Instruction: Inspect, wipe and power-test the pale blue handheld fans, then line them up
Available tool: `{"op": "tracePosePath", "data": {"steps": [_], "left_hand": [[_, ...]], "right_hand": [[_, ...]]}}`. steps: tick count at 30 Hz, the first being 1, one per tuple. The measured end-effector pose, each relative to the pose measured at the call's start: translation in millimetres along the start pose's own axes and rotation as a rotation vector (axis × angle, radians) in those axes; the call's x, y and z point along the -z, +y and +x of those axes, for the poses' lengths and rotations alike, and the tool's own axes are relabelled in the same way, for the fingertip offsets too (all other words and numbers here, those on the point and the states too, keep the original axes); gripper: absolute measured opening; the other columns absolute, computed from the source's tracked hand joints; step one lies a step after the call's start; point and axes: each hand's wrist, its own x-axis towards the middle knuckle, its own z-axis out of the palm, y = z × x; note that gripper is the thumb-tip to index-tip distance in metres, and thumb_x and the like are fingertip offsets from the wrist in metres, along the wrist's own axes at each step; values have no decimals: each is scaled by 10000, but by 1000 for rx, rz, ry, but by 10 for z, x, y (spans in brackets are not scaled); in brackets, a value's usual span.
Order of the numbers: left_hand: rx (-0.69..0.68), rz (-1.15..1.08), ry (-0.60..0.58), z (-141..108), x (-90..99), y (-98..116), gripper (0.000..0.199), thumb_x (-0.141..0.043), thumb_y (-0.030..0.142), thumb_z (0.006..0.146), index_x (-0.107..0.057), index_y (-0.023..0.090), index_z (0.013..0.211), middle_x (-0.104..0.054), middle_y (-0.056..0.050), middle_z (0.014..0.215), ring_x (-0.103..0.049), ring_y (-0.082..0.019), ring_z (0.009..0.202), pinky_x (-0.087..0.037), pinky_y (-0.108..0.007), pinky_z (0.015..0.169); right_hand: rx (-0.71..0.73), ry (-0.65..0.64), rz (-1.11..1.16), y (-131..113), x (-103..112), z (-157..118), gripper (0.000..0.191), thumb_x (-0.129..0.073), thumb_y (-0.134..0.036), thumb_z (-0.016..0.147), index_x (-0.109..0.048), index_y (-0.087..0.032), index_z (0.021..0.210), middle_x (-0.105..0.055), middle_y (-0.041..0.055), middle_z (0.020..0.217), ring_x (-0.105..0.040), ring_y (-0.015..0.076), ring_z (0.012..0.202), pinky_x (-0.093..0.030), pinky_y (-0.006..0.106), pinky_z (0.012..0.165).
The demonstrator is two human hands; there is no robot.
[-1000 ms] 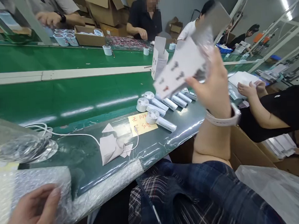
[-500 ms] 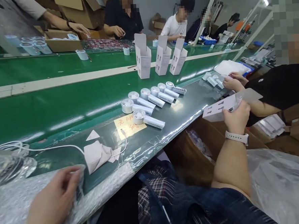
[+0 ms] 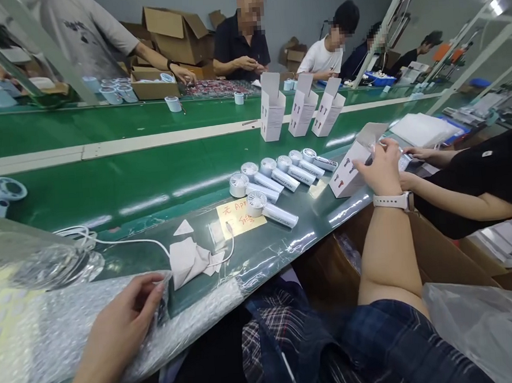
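Note:
My right hand [image 3: 382, 169], with a watch on its wrist, grips an open white printed carton [image 3: 350, 168] near its top, just above the bench edge. Something clear and plastic shows at the carton's mouth. My left hand [image 3: 129, 317] is closed at the corner of a bubble wrap sheet [image 3: 73, 324], thumb and forefinger pinched near its edge. Beyond that hand lie a crumpled white paper [image 3: 188, 262] and a white cable [image 3: 129, 241]. Several pale blue handheld fans [image 3: 283, 178] lie in a row on the bench, with one fan [image 3: 277, 215] nearer me.
Three open white cartons [image 3: 273, 115] stand on the green conveyor [image 3: 151, 183]. A yellow note [image 3: 235, 219] lies partly under the near fan. On my right a co-worker in a black sleeve [image 3: 489, 177] handles items. Others work across the belt. Cardboard boxes [image 3: 437, 250] sit below the bench.
My right hand has brought the carton leftward and up to the bench edge, tilting it more upright. My left hand stays at the bubble wrap. The view has turned left.

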Motion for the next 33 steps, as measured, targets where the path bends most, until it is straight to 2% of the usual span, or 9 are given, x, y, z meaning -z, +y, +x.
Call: {"op": "tracePosePath", "data": {"steps": [4, 6, 9, 12, 15, 21, 24, 28, 33], "left_hand": [[97, 45, -44, -60, -37, -100, 195, -594, 406, 958, -750, 296, 917, -714, 120, 632, -566, -69, 397, -265, -236, 443], [277, 145, -105, -66, -17, -70, 169, -612, 413, 974, -750, 320, 946, -758, 99, 712, -655, -136, 526, -422, -261, 529], [498, 163, -321, -32, 82, 87, 237, -570, 434, 989, -736, 295, 1084, -809, 26, 895, -747, -227, 790, -523, -315, 705], [557, 44, -410, 1, 194, 300, 369, -499, 415, 968, -691, 231, 1225, -774, -22, 905, -716, -231, 802, -526, -331, 765], [577, -49, -316, 4, 188, 459, 371, -496, 394, 968, -664, 224, 1252, -741, -26, 911, -684, -222, 824, -515, -335, 829], [622, -257, -293, -40, -72, 388, 247, -616, 235, 899, -668, 233, 1141, -723, -39, 955, -652, -235, 878, -463, -346, 853], [709, -504, -137, -41, -94, 252, 315, -636, 247, 887, -595, 238, 1199, -675, 0, 909, -620, -174, 760, -467, -288, 758], [779, -667, 33, 5, 34, 156, 316, -520, 239, 935, -506, 229, 1250, -480, 74, 753, -410, -113, 540, -370, -240, 585], [492, -175, -80, -9, 223, 453, 417, -472, 117, 1000, -571, 213, 1394, -591, 23, 819, -563, -165, 773, -413, -289, 753]], "right_hand": [[75, 148, 32, -388, 137, -459, 522, -610, -357, 1005, -534, -100, 1452, -485, 256, 1523, -414, 414, 1473, -338, 605, 1251], [179, -93, 88, -640, 6, -832, 341, -485, -401, 1072, -616, -156, 1270, -633, 200, 1324, -605, 339, 1249, -498, 509, 1111], [333, -420, 134, -947, -386, -1381, 186, -645, -399, 976, -669, -224, 1035, -735, 100, 1033, -711, 273, 948, -589, 369, 838], [385, -546, 130, -1067, -673, -1743, 206, -624, -358, 932, -662, -178, 1026, -739, 181, 1012, -725, 356, 951, -586, 445, 809], [426, -615, 190, -1084, -737, -1886, 333, -534, -466, 979, -678, -183, 1083, -752, 180, 1029, -735, 361, 919, -578, 445, 767], [633, -787, 580, -1488, -747, -2350, 490, -540, -609, 1027, -700, -225, 1285, -831, 102, 1088, -795, 292, 871, -595, 346, 706], [811, -764, 597, -1738, -806, -2616, 473, -481, -553, 1094, -678, -220, 1365, -821, 109, 1242, -818, 285, 975, -604, 331, 739], [1024, -635, 481, -1881, -869, -2685, 493, -414, -540, 1147, -671, -184, 1372, -830, 103, 1128, -811, 277, 887, -577, 338, 699], [1240, -451, 404, -1977, -714, -2676, 428, -421, -418, 1157, -709, -150, 1326, -783, 91, 890, -735, 238, 705, -496, 337, 617]]}}
